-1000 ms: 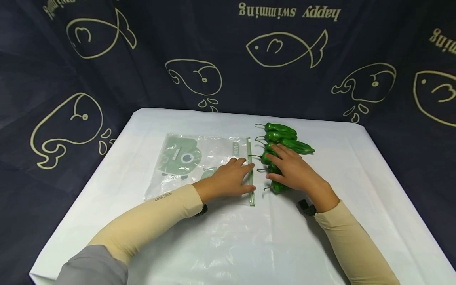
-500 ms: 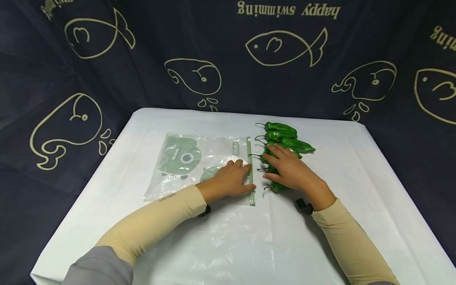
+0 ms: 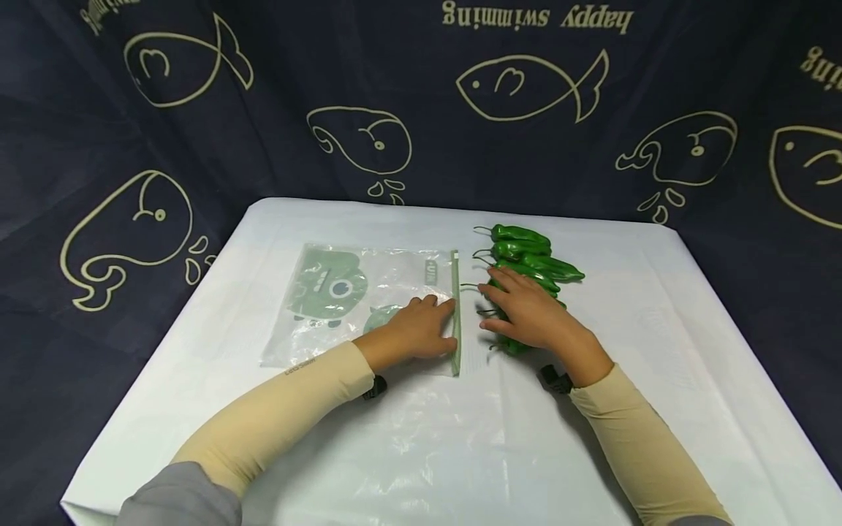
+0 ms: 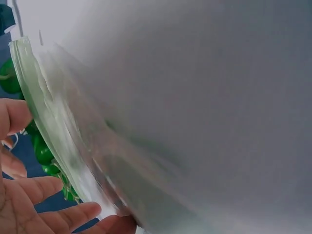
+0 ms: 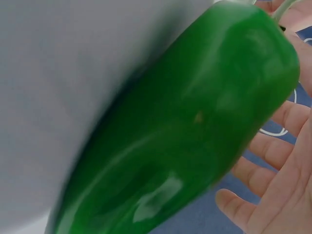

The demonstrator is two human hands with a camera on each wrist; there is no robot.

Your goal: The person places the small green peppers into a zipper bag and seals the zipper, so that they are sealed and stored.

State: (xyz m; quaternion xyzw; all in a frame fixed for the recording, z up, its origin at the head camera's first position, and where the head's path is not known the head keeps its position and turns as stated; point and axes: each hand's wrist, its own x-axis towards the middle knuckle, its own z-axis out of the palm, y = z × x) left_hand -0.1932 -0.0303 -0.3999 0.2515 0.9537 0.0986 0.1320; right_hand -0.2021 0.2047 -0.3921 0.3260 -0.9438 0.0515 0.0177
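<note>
A clear zip bag (image 3: 332, 285) printed with a green cartoon figure lies flat on the white table, its green zip strip (image 3: 455, 274) at the right. My left hand (image 3: 421, 327) rests on the bag beside this strip, fingers spread and gripping nothing. The strip's edge (image 4: 46, 117) runs along those fingers in the left wrist view. Several green peppers (image 3: 552, 267) lie in a column to the right, stems toward the bag. Across the lower ones spreads my right hand (image 3: 529, 310), partly hiding them. One pepper (image 5: 195, 112) fills much of the right wrist view, beside the loosely extended fingers (image 5: 270, 148).
The white-covered table (image 3: 421, 453) extends around the bag and peppers on every side. Behind and beside it hangs a dark blue curtain (image 3: 421, 73) with fish and whale outlines. A black wrist strap (image 3: 555, 380) shows below my right hand.
My left hand has shifted slightly left, and the bag's zip strip has moved left with it, away from the peppers. My right hand has also moved a little left over the peppers.
</note>
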